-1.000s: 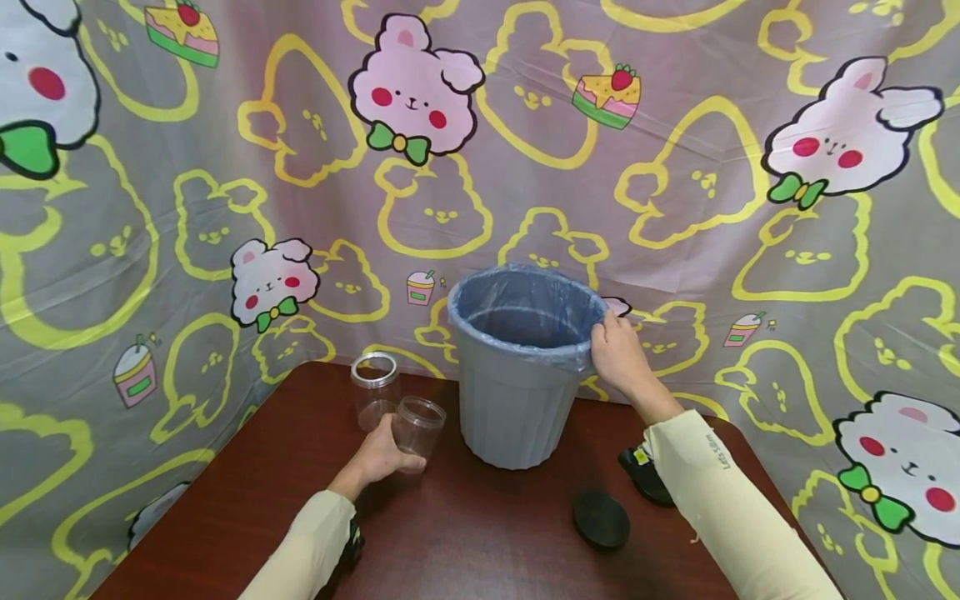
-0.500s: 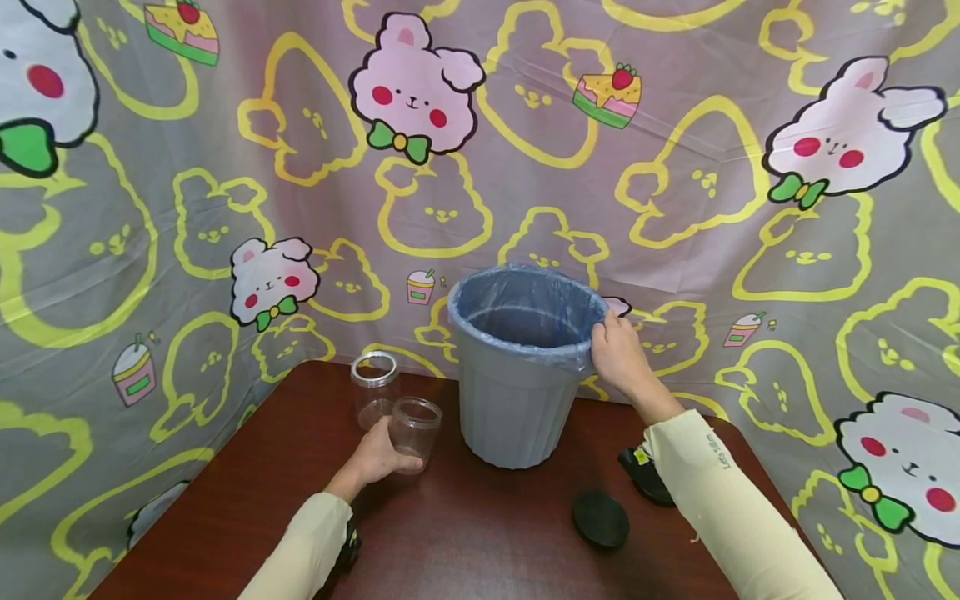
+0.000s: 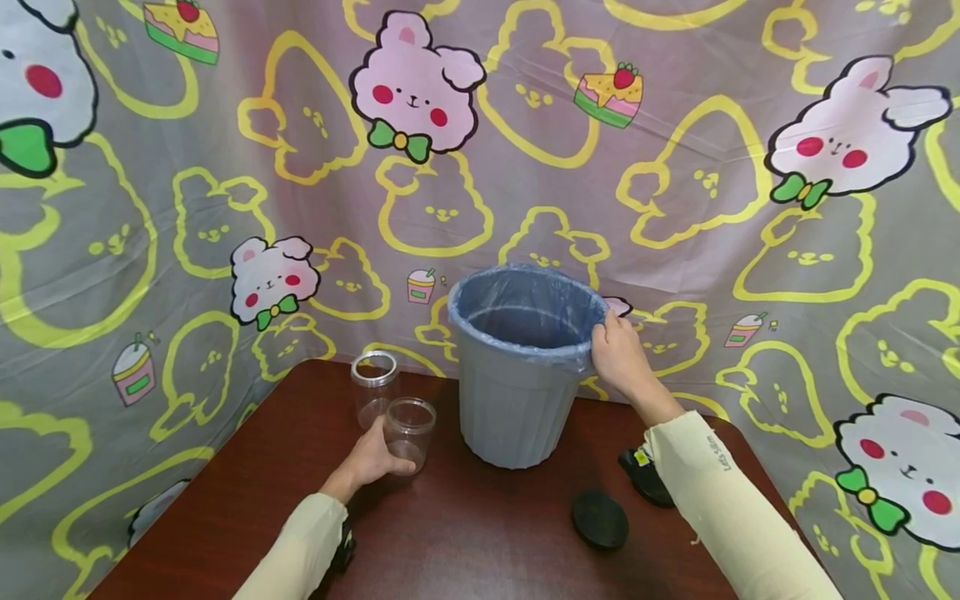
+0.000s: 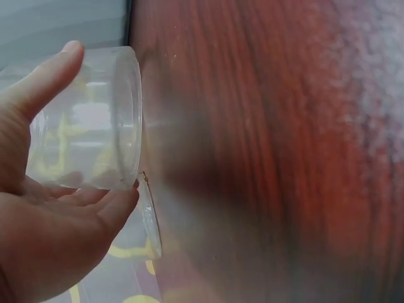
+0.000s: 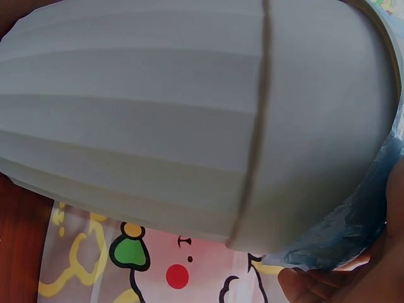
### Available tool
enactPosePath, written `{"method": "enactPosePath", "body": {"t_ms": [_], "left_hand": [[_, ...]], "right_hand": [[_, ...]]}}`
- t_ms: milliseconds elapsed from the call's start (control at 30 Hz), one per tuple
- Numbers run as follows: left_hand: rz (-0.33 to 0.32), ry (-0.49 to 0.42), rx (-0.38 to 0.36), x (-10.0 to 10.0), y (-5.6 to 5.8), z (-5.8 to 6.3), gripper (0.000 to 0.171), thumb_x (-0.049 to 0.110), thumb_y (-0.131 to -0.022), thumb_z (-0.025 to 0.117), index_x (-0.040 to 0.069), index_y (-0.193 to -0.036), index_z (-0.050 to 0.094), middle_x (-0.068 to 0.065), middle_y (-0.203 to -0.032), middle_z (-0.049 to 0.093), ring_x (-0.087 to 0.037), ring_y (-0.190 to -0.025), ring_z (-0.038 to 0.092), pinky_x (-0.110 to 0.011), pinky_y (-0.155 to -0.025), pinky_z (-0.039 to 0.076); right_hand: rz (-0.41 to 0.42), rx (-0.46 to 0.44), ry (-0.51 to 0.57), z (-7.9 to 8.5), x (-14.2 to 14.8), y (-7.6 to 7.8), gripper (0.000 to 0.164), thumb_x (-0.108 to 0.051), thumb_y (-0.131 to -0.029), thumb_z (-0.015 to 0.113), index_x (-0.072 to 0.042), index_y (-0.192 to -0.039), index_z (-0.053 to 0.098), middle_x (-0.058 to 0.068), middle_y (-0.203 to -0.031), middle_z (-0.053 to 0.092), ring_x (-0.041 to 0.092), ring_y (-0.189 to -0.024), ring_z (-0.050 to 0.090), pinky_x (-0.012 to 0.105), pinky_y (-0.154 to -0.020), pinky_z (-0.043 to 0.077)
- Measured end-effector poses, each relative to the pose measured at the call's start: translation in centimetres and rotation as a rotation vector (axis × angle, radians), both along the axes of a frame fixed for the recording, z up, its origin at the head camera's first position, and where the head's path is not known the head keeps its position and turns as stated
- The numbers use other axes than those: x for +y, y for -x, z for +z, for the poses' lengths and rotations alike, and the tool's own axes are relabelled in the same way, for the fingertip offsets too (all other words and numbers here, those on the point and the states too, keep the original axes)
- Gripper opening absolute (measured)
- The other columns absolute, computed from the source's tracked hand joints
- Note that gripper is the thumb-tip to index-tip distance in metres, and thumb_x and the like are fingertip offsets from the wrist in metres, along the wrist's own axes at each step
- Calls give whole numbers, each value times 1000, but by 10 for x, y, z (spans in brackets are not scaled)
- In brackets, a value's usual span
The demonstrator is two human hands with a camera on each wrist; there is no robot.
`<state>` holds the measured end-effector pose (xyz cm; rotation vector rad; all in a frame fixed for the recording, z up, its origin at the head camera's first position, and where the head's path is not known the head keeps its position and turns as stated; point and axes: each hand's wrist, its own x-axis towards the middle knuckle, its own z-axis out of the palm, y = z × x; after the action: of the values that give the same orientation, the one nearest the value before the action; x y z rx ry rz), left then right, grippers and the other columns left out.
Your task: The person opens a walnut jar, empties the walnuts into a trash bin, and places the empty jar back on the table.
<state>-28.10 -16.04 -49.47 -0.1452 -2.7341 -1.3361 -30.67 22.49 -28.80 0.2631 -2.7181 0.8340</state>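
Observation:
My left hand (image 3: pixel 369 457) grips a clear plastic jar (image 3: pixel 411 429) round its side, thumb on the near side and fingers behind. In the left wrist view the jar (image 4: pixel 95 126) stands at the table surface. Just behind it is a second clear jar (image 3: pixel 372 387) with a silvery rim, partly hidden. My right hand (image 3: pixel 621 354) holds the right rim of a grey trash can (image 3: pixel 513 400) lined with a blue plastic bag (image 3: pixel 517 342). In the right wrist view the grey can wall (image 5: pixel 158 126) fills most of the picture, and the fingers (image 5: pixel 315 284) touch the bag's edge.
A round black lid (image 3: pixel 600 519) lies on the brown table (image 3: pixel 465 533) in front of the can. Another black object (image 3: pixel 651 479) is partly under the right sleeve. A patterned cloth (image 3: pixel 540 183) hangs close behind the table.
My left hand has shifted slightly left with the clear jar, bringing it nearer the second jar and farther from the can. The right hand and can have stayed in place.

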Motion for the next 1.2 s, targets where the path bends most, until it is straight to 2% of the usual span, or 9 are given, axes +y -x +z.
{"method": "enactPosePath", "body": {"t_ms": [267, 633, 800, 1200], "left_hand": [[8, 40, -49, -2, 0, -1, 97, 15, -53, 92, -9, -130, 38, -26, -121, 54, -41, -113, 51, -50, -94, 39], [-25, 11, -19, -3, -1, -1, 96, 13, -50, 93, -3, -131, 43, -21, -120, 57, -40, -112, 51, -51, -94, 39], [-20, 2, -19, -4, 0, -2, 96, 14, -49, 94, 0, -130, 45, -20, -120, 58, -40, -111, 52, -52, -93, 39], [0, 9, -80, -5, -1, -3, 94, 10, -50, 93, -6, -128, 42, -25, -120, 55, -43, -113, 49, -53, -94, 37]], "right_hand": [[2, -20, 6, 1, 1, -1, 57, -25, -102, 18, 11, -145, 10, 33, -149, 12, 44, -137, 12, 55, -108, 15], [2, -26, 12, 2, 0, -2, 56, -23, -102, 18, 12, -145, 10, 34, -148, 13, 44, -137, 13, 55, -108, 16], [-3, -32, 14, 2, 1, -3, 56, -24, -102, 18, 12, -145, 9, 34, -148, 14, 44, -137, 14, 56, -107, 16], [-6, -22, 6, 2, 0, -3, 56, -24, -102, 18, 12, -145, 11, 35, -148, 14, 45, -137, 13, 56, -108, 15]]}}
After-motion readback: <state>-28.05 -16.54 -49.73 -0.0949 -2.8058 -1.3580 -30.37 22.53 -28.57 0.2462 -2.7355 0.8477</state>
